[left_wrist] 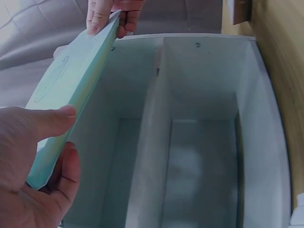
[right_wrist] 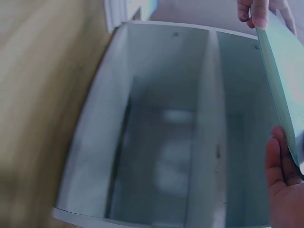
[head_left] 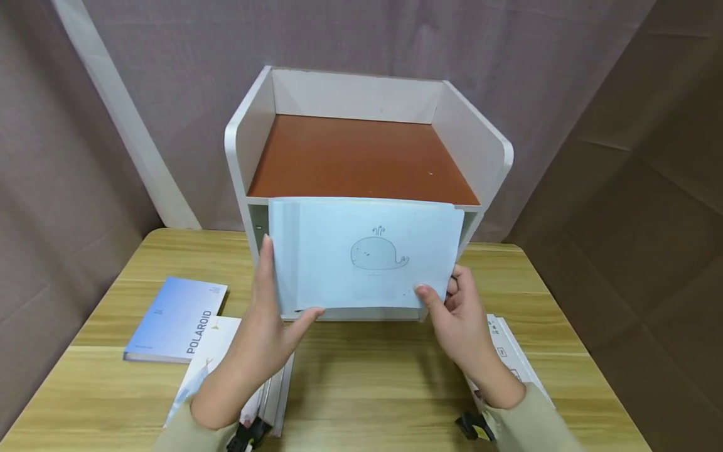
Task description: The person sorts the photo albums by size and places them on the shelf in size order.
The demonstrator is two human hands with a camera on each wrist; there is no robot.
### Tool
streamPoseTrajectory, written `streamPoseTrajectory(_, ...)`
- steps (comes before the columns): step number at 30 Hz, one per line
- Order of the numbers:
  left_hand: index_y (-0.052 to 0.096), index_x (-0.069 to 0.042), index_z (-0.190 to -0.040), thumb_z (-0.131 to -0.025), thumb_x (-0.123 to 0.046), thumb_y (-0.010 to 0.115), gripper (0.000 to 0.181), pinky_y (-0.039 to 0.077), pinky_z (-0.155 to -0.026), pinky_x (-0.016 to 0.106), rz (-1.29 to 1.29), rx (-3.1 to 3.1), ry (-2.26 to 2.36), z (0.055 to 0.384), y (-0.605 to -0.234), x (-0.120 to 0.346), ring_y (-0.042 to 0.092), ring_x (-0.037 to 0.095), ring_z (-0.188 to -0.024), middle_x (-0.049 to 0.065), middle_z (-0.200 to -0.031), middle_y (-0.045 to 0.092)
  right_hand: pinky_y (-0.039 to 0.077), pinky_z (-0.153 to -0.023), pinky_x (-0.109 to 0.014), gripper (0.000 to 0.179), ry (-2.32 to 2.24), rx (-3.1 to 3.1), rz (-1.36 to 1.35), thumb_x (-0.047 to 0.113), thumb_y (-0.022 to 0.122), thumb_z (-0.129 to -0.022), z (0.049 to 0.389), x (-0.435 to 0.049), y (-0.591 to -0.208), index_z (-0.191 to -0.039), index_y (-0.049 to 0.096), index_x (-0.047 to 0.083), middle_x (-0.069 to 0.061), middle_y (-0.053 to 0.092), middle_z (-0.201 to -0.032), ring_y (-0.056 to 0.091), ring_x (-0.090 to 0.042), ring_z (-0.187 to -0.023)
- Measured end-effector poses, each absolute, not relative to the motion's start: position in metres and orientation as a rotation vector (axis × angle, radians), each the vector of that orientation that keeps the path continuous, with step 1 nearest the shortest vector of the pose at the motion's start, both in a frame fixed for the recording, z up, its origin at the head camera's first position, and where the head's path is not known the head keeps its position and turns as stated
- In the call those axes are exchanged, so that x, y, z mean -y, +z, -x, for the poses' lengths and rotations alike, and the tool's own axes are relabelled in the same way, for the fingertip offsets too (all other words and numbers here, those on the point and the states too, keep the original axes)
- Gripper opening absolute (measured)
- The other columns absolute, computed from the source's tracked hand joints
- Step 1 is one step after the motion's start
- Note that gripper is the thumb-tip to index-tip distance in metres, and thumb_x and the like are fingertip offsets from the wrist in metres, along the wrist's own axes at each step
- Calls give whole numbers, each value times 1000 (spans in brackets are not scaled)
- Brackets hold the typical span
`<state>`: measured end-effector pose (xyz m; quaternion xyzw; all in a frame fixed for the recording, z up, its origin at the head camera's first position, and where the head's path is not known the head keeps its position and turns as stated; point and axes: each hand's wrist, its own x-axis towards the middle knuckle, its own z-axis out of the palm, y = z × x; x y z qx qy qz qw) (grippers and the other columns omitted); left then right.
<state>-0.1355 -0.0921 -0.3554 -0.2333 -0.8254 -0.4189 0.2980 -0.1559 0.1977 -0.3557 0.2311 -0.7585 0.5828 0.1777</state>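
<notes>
Both hands hold a pale blue book with a line-drawn whale on its cover, raised in front of a white shelf unit. At the book's left end my left hand grips it, thumb on the lower front edge, fingers behind. My right hand pinches the lower right corner, thumb on the cover. Seen from the left wrist, the book is tilted and its page edges show. Below it are two bare shelf compartments, split by a white board. The right wrist view shows the same divider.
On the wooden table, a blue Polaroid book overlaps a white illustrated book at the left. Another white book lies partly under my right forearm. The shelf's brown top board has white walls at sides and back.
</notes>
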Motion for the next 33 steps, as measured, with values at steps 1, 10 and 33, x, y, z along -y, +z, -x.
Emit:
streamPoseTrajectory(1, -5, -5, -153, -70, -1, 86, 123, 36, -105, 53, 630, 2168, -1121, 137, -353, 92, 23, 35, -140, 15, -160, 5, 56, -74, -26, 40, 1650, 2140, -660, -4, 56, -94, 157, -198, -352, -129, 35, -1, -18, 63, -118, 66, -22, -101)
streamPoseTrajectory(10, -1, -7, -155, -72, -4, 85, 119, 41, -100, 51, 642, 2112, -1174, 142, -339, 90, 32, 31, -133, 13, -157, 15, 55, -81, -28, 41, 1658, 2082, -666, -4, 55, -95, 160, -197, -335, -132, 37, 1, -18, 62, -117, 66, -22, -101)
streamPoseTrajectory(33, 5, -5, -154, -79, 4, 75, 104, 47, -96, 35, 715, 1991, -1453, 139, -302, 89, 47, 24, -123, 9, -153, 24, 55, -81, -26, 77, 1863, 2152, -862, -9, 55, -93, 153, -202, -286, -155, 18, 16, -16, 54, -132, 61, -23, -103)
